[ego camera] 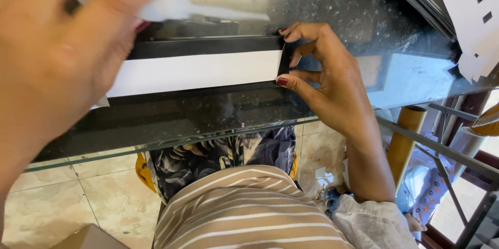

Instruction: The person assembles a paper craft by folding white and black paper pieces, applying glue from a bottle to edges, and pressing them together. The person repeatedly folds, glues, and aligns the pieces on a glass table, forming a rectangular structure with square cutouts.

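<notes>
Cardboard strip [197,71] – long, white on its face with black borders along the far and near edges – lies flat on the glass tabletop [218,119], running from left to right across the middle of the view. Its right end is a black flap, bent upward a little. The right hand [325,80] pinches that end: the thumb tip presses at the near corner of the flap, the index finger curls over the far corner, and the other fingers are tucked in behind. So the grip there is narrow, closed on the strip's end.

The left hand [67,46] is raised close to the camera at the left, blurred, and covers the strip's left end. Its fingers are closed on a white, soft-edged object [174,6] that sticks out to the right above the strip's far border – too blurred to tell what it is.

On the far right of the tabletop lies a stack of black and white sheets [447,5], one white sheet with small dark rectangles and a jagged cut edge. Through the glass show a striped top [244,212], leaf-patterned cloth on the lap, a tiled floor [78,192] at the left, and a cardboard tube [405,135] standing beside the metal table frame at the right.
</notes>
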